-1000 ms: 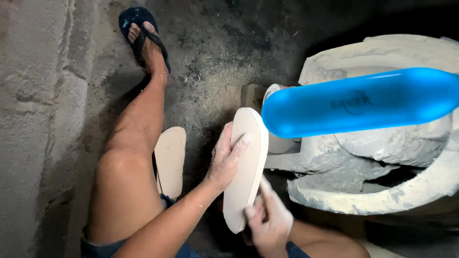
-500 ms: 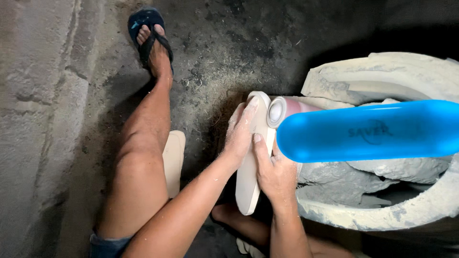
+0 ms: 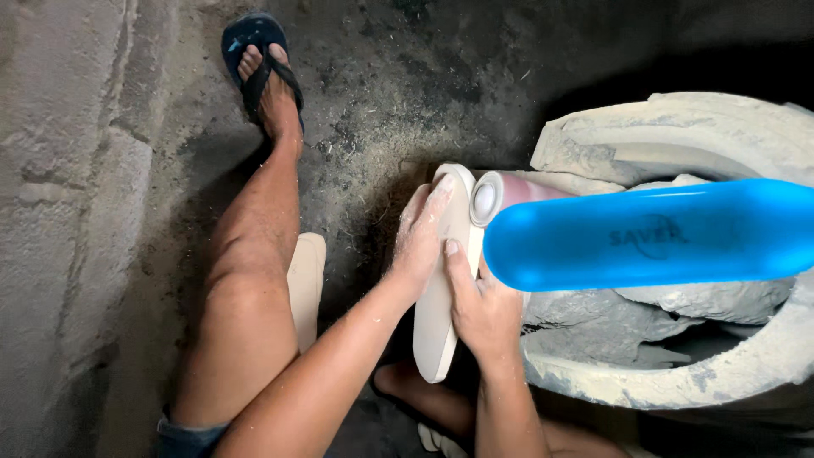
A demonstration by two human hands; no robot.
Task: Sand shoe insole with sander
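I hold a beige shoe sole [image 3: 437,339] on edge with both hands. My left hand [image 3: 420,242] lies flat along its left face, fingers reaching up to the toe end. My right hand [image 3: 483,309] grips its right edge from below, thumb on the face. The sole's upper end rests against the white end cap of a pink drum [image 3: 509,191] that sticks out of a dust-caked grey machine housing [image 3: 678,136]. A glossy blue oblong object [image 3: 653,233] crosses the right side and hides part of the drum and housing.
A second beige sole [image 3: 307,284] lies on the dirt floor beside my bare left leg [image 3: 250,280]. My left foot wears a dark blue flip-flop [image 3: 259,51]. A rough concrete wall [image 3: 59,212] runs down the left. Dust and shavings cover the ground [image 3: 373,102].
The sole has gone from free in front of me up and right onto the drum's end. My right hand climbed from the sole's bottom tip to its middle edge.
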